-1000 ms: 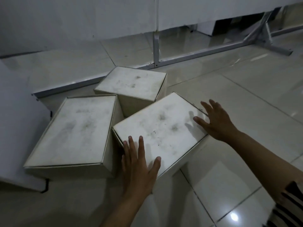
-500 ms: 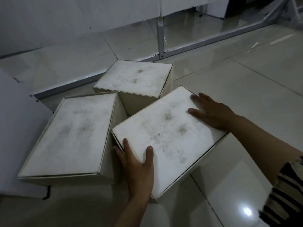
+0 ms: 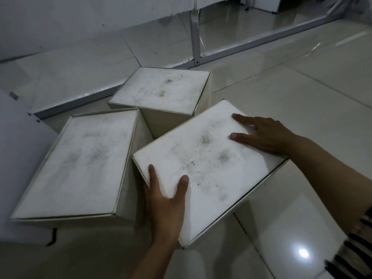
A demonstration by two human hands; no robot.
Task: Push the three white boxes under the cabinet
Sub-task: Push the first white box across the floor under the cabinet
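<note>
Left hand [image 3: 164,202] grips the near box [image 3: 203,164] at its corner, right hand [image 3: 265,135] lies flat on its lid; pushed crooked, it'll likely jam against the far box [image 3: 161,91] touching it, short of the cabinet rail [image 3: 261,38].

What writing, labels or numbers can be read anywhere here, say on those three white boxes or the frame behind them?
None can be read.
The near box, the left box and the far box: only grey smudges and dust marks on the lids, no letters.
The metal frame and the floor tiles: no text or sign visible.
</note>
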